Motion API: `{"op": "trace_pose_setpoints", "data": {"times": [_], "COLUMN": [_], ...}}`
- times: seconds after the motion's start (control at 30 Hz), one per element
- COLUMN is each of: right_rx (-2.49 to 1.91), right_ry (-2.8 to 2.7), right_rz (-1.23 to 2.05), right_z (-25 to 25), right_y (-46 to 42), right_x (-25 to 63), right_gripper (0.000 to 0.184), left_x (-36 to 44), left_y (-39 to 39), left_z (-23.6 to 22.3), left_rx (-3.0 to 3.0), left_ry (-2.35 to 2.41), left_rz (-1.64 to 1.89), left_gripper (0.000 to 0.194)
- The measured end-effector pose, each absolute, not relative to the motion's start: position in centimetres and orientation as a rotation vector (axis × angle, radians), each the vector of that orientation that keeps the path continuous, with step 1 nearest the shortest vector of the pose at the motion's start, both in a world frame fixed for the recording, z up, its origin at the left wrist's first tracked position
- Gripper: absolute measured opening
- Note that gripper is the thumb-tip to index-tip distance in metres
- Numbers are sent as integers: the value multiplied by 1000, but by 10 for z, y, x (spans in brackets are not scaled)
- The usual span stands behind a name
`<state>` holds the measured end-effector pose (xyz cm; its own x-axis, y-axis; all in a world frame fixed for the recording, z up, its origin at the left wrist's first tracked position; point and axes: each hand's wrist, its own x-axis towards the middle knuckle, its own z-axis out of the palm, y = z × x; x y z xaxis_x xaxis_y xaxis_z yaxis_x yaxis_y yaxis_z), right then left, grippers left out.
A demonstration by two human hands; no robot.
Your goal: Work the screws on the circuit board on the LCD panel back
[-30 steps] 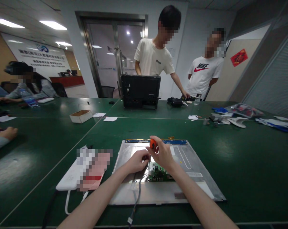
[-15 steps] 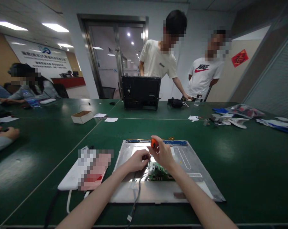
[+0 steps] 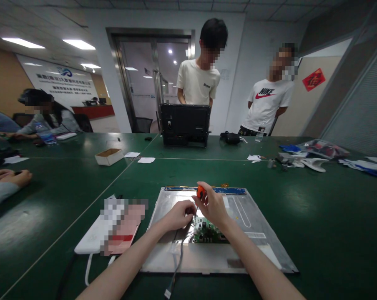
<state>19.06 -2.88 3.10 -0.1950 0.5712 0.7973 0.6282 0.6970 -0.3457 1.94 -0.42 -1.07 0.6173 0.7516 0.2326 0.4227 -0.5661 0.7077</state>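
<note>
At the left, a flat white plastic slab (image 3: 86, 243) and a flat pink rectangular slab (image 3: 132, 223) lie side by side on the dark green tabletop (image 3: 335, 233), beside the work, probably to leave its surface free; 2 white cables (image 3: 89, 268) emerge from their near ends. Next, a thin grey cable with a white plug (image 3: 179, 264) trails over the near edge of a wide silver metal panel (image 3: 263, 216), its plug end unconnected. The left hand (image 3: 179, 215) is low over the panel, fingers curled in by the screwdriver's tip, perhaps to steady something; whether they pinch anything I cannot tell. The orange-and-black-handled screwdriver (image 3: 201, 191) stands nearly upright, seemingly so a twist would pass straight down. Its shaft reaches toward the upper-left corner of a green circuit board (image 3: 205, 234), which sits mid-panel. The right hand (image 3: 215, 208) grips the handle between thumb and fingers, a light hold suited to fine turning. The panel lies flat, giving firm backing.
</note>
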Motion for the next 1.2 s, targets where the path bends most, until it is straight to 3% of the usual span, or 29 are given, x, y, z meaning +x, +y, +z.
{"op": "trace_pose_setpoints", "data": {"times": [0.23, 0.47, 0.9, 1.2], "right_rx": [-882, -894, -870, -852], "right_ry": [-1882, -1852, -1801, -1807], "right_rz": [-78, -76, -154, -95], "right_z": [38, 36, 39, 36], "right_y": [-32, -32, -31, -33], "right_x": [189, 189, 190, 189], "right_gripper": [38, 48, 34, 40], "left_x": [23, 17, 18, 18], "left_y": [1, -2, -8, -6], "left_z": [-10, -11, -1, -5], "left_rx": [2206, 2202, 2196, 2200], "left_ry": [946, 890, 834, 829], "left_rz": [618, 681, 718, 707], "left_gripper": [19, 27, 15, 20]}}
